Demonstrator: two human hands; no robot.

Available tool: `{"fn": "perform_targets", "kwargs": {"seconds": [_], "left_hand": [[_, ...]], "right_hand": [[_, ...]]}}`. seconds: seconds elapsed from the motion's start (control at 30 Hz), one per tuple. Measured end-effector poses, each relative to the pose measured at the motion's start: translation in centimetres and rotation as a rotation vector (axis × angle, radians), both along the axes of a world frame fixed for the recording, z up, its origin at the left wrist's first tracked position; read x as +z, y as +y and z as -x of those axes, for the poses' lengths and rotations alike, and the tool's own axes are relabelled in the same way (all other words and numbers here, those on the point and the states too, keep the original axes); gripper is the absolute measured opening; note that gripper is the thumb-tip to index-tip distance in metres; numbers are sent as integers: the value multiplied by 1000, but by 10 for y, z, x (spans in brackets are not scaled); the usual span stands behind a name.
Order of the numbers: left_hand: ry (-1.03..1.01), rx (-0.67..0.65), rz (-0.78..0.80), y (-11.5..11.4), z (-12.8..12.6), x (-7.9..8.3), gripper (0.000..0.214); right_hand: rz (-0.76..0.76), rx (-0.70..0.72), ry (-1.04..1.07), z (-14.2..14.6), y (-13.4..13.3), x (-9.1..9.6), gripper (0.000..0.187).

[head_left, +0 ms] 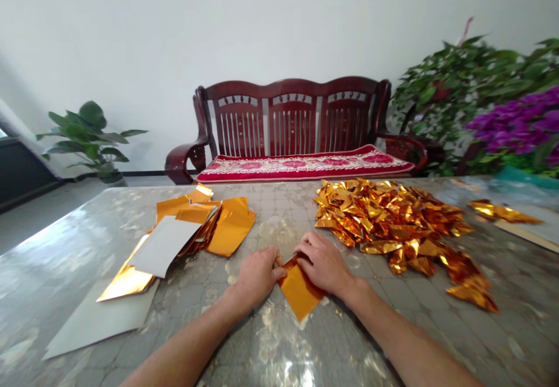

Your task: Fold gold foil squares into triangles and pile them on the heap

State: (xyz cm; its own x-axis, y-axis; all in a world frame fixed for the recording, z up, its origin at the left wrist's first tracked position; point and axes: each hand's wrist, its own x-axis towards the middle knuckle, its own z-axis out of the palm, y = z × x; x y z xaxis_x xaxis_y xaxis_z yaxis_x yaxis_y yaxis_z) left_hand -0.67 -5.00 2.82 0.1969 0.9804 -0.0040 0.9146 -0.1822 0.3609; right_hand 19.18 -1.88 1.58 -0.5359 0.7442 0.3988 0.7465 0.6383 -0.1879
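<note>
A gold foil sheet (299,294) lies on the table (279,352) right in front of me, one corner pointing toward me. My left hand (257,275) presses its upper left edge with curled fingers. My right hand (322,263) lies over its upper right part, fingers bent down on the fold. Both hands meet at the sheet's top. To the right sits a heap of folded gold foil pieces (393,224). To the left lies a loose stack of flat gold sheets (205,224), some turned white side up (163,246).
A white sheet (100,320) lies at the table's left front. More gold foil on a card (506,212) rests at the far right. Behind the table stand a dark red wooden bench (292,125), a potted plant (89,137) and purple flowers (519,122).
</note>
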Motion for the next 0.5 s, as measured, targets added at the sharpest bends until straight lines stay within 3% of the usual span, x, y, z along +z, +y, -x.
{"fn": "perform_targets", "kwargs": {"seconds": [0.1, 0.3, 0.4, 0.5], "left_hand": [[-15, -10, -76, -1, -2, 1, 6], [40, -137, -544, -7, 10, 5, 31], [7, -169, -615, -7, 16, 3, 32], [-4, -160, -600, -3, 16, -1, 34]], "right_hand": [[-62, 24, 20, -3, 3, 1, 4], [-320, 8, 167, -11, -1, 8, 14], [-433, 8, 206, -14, -7, 13, 18], [-422, 15, 130, -12, -8, 13, 21]]}}
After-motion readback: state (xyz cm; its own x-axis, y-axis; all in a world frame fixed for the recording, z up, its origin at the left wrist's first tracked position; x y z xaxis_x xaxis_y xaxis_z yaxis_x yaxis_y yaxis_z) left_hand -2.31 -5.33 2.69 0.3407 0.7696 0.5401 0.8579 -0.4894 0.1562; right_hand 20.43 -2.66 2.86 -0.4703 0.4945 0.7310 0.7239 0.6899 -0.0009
